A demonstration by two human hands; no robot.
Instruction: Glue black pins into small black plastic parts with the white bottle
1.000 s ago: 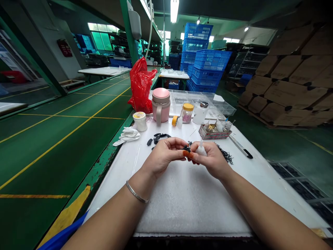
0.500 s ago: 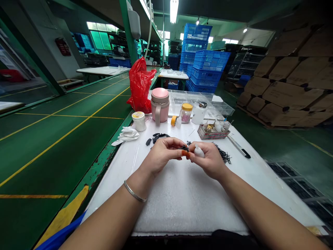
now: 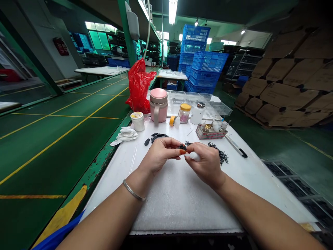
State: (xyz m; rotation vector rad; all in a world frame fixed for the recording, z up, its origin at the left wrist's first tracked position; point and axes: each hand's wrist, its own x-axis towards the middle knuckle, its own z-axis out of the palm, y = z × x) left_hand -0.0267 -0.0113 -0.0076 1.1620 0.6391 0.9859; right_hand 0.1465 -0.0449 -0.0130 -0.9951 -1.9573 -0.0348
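Note:
Between the thumb and fingers of my left hand point(image 3: 162, 152) is a small black part point(image 3: 182, 147); its exact kind is too small to make out. My right hand point(image 3: 206, 160) grips a small white squeeze bottle point(image 3: 194, 156), its narrow tip pointing left at the black part. The two hands almost meet above the white foam mat point(image 3: 179, 208). Just beyond them lie a few tiny black pieces point(image 3: 187, 143). Larger black curved pieces point(image 3: 158, 136) lie past my left hand, and a pile of thin black sticks point(image 3: 220, 152) is right of my right hand.
Toward the back stand a pink mug point(image 3: 158, 107), a white tub point(image 3: 137, 121), a yellow-lidded jar point(image 3: 184, 113) and a white bottle point(image 3: 197, 114). White gloves point(image 3: 125, 134) lie left. A small box of bottles point(image 3: 211, 133) and a utility knife point(image 3: 235, 146) are at right.
My right hand has turned the squeeze bottle so its tip now points left toward the black part. My left hand keeps its pinch on the part. The view has shifted slightly.

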